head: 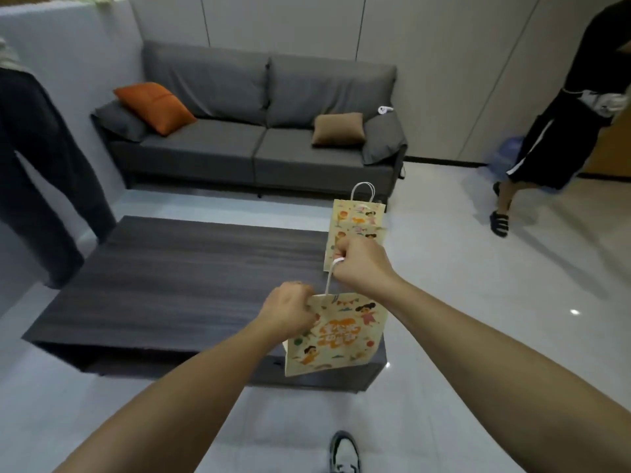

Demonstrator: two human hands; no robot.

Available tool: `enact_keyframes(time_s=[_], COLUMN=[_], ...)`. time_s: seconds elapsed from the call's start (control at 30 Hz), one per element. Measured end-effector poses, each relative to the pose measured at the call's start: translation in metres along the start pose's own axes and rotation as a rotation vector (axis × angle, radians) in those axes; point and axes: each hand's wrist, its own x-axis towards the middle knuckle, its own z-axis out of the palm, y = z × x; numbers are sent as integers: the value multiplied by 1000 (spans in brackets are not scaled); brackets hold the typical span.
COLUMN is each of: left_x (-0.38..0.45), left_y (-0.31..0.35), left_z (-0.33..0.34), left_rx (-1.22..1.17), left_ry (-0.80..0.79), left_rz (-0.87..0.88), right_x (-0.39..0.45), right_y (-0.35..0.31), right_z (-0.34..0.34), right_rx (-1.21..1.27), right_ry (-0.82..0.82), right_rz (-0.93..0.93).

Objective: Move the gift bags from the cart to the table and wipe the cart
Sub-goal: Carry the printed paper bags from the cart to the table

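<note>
A cream gift bag (336, 336) with cartoon children printed on it hangs over the near right corner of the dark wooden table (177, 285). My right hand (360, 264) grips its white cord handle from above. My left hand (288, 310) pinches the bag's top left edge. A second gift bag (358, 216) of the same print stands upright on the table's far right corner, partly hidden behind my right hand. The cart is out of view.
A grey sofa (259, 131) with an orange cushion (153, 105) and a brown cushion (338, 129) stands behind the table. One person's legs (44, 186) are at the left, another person (553, 131) at the right. My shoe (345, 452) is on the pale tiled floor.
</note>
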Motion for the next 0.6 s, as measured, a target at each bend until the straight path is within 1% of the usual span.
enact_keyframes(time_s=[0.17, 0.27, 0.37, 0.47, 0.53, 0.6], left_x=[81, 129, 173, 211, 225, 237], left_y=[21, 31, 33, 29, 25, 17], left_z=[24, 34, 40, 41, 37, 36], left_rx=[40, 43, 65, 33, -2, -17], left_ry=[-89, -124, -202, -179, -151, -155], left_rz=[39, 24, 13, -39, -95, -144], right_x=[59, 101, 142, 186, 208, 229], right_y=[56, 88, 116, 140, 151, 160], right_z=[-4, -4, 1, 8, 15, 26], right_rx=[-14, 7, 5, 6, 12, 7], right_ry=[13, -31, -80, -144, -184, -224], right_rz=[88, 110, 126, 140, 148, 155])
